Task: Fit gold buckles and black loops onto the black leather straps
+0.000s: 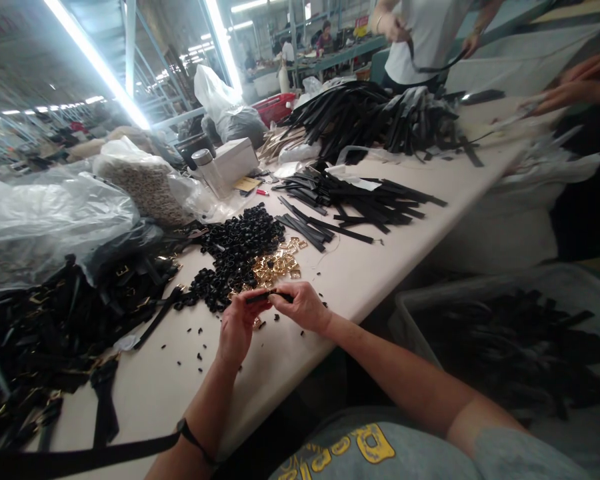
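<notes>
Both my hands meet over the table's near edge with a short black strap (258,299) between them. My left hand (237,327) pinches its left part, and my right hand (300,305) grips its right end. A glint of gold shows on the strap between my fingers; its shape is too small to make out. Just beyond my hands lie a heap of gold buckles (275,265) and a larger heap of small black loops (245,233). Tiny black bits are scattered on the tabletop around my left hand.
Black straps (350,200) lie in bundles farther up the table (370,260). Buckled straps (25,340) pile at left beside plastic bags (55,213). A bin (505,333) of black pieces stands at right. One co-worker (425,40) holds a strap; another's hands (555,97) show at right.
</notes>
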Motion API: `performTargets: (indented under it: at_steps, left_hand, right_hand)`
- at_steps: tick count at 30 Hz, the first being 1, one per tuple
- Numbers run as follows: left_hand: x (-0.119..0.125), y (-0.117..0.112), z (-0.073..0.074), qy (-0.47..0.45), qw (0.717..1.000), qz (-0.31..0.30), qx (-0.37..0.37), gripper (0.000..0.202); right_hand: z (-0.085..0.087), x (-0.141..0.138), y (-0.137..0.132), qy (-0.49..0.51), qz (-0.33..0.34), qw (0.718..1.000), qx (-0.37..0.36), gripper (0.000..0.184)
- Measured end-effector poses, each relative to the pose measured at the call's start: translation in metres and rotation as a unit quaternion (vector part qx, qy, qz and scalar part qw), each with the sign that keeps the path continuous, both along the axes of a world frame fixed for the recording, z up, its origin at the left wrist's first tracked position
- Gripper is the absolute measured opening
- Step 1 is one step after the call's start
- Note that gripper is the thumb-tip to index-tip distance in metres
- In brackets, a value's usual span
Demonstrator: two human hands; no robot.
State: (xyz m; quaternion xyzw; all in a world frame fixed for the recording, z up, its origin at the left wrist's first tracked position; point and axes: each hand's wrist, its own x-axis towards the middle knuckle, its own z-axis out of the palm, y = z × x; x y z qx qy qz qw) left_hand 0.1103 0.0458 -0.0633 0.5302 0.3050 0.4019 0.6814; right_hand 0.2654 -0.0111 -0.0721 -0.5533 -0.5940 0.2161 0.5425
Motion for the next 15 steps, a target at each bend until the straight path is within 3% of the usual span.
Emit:
performTargets:
  at_steps: [2,4,6,12,15]
  left_hand:
    - [-0.001,0.0036,0.0003,-0.029,0.997,-0.013,-0.074,0.052]
    - [-0.0019,0.0052,0.0012,-0.023,0.994,-0.022,-0.102,0.039]
    - [-0.0029,0.0048,0.0035,-0.013,0.993,-0.046,-0.112,0.03]
    - [-0.0035,0.0035,0.0073,0.008,0.985,-0.12,-0.12,0.048]
    - [-0.0024,0.0039,0.0051,0.015,0.983,-0.142,-0.114,0.047]
  right_hand:
    - [-0.0009,0.0019,-0.0002,0.012,0.006,1.0,0.007,0.03]
    - [-0.0003,0.0037,-0.001,0.022,0.008,1.0,0.005,0.032]
    - [0.0015,0.0055,-0.002,0.029,0.018,0.999,0.004,0.033]
    - [0.0025,0.0071,-0.0038,0.027,0.068,0.997,0.012,0.03]
    - [-0.0007,0.006,-0.004,0.037,0.105,0.994,0.001,0.03]
